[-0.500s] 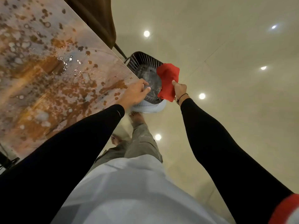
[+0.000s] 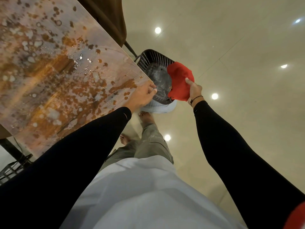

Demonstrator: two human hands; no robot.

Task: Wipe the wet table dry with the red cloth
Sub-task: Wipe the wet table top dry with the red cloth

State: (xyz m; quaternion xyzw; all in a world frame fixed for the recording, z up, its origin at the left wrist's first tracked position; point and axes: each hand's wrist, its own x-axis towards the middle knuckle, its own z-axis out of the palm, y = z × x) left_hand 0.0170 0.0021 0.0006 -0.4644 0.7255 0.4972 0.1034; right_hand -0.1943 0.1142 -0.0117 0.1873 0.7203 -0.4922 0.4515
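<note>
Red cloth (image 2: 179, 81), gripped by right hand (image 2: 194, 90), above dark basket (image 2: 155, 63).

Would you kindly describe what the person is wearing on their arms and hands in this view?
Both arms are covered to the wrist by tight black long sleeves. The left hand is bare, with what looks like a ring on one finger. The right hand is also bare, with a thin black cord bracelet at the wrist. No gloves are worn.
</note>
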